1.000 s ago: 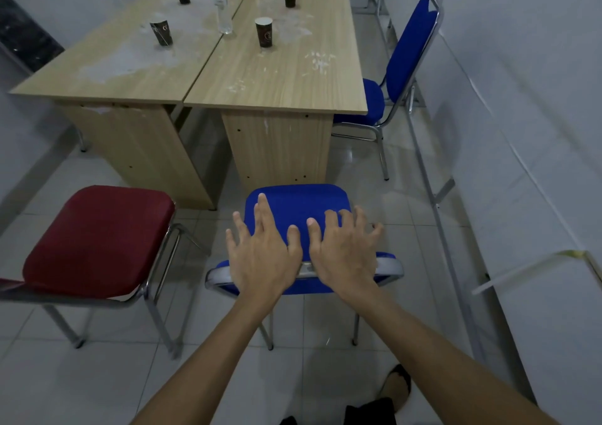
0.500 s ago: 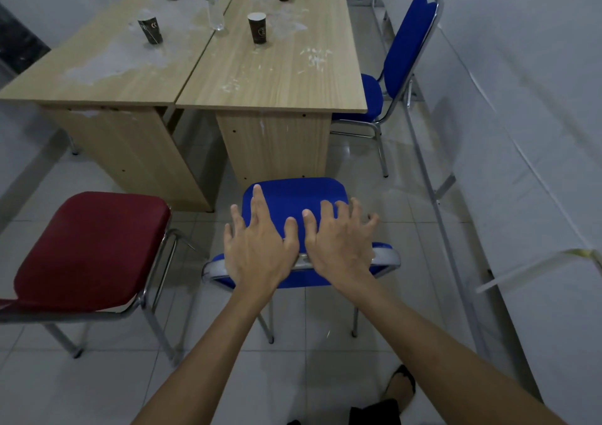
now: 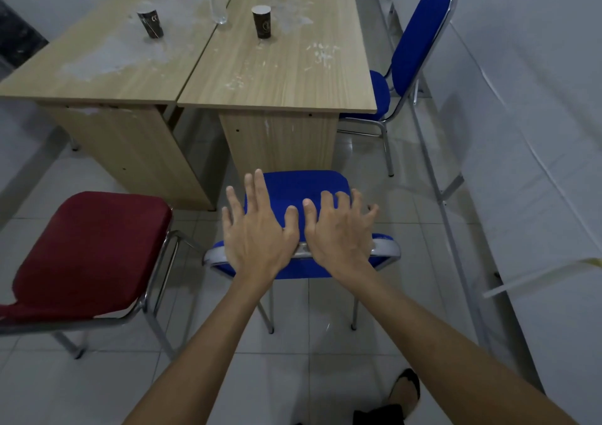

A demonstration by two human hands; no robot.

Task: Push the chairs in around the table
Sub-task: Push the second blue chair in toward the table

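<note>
With the left hand (image 3: 257,239) and right hand (image 3: 338,235) laid flat, ungripping, on the blue chair's backrest (image 3: 303,263), it could be tipped forward if pushed too high.

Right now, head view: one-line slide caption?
Both open hands, left and right, press the blue chair's backrest toward the table; red chair alongside.

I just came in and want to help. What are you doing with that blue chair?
A person has both hands, left hand and right hand, flat and open on the top of the blue chair's backrest, facing the end of the wooden table. Its seat sits right in front of the table's end panel. A red chair stands beside it, off the table's corner. Another blue chair sits at the table's right side. Paper cups stand on top.
</note>
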